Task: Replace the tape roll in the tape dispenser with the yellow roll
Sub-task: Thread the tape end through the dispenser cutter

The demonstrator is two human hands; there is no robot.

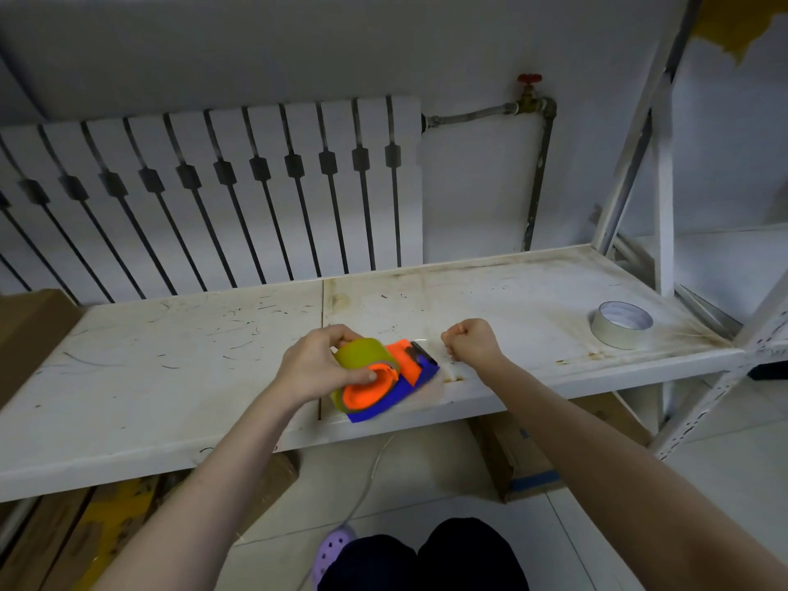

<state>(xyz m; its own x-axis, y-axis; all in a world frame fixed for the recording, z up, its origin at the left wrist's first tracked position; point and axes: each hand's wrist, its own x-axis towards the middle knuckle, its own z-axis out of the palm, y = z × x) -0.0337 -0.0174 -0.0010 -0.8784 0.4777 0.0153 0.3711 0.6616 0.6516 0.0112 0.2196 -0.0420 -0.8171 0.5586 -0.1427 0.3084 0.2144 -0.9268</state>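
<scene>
Left hand closed around yellow roll, thumb across the orange hub, roll seated on the blue and orange tape dispenser at the near edge of the white shelf. Right hand clenched in a fist just right of the dispenser's cutter end, knuckles near the shelf surface; cannot tell whether any tape end is pinched inside. Silver tape roll lying flat, far right on the shelf, well apart from both hands.
</scene>
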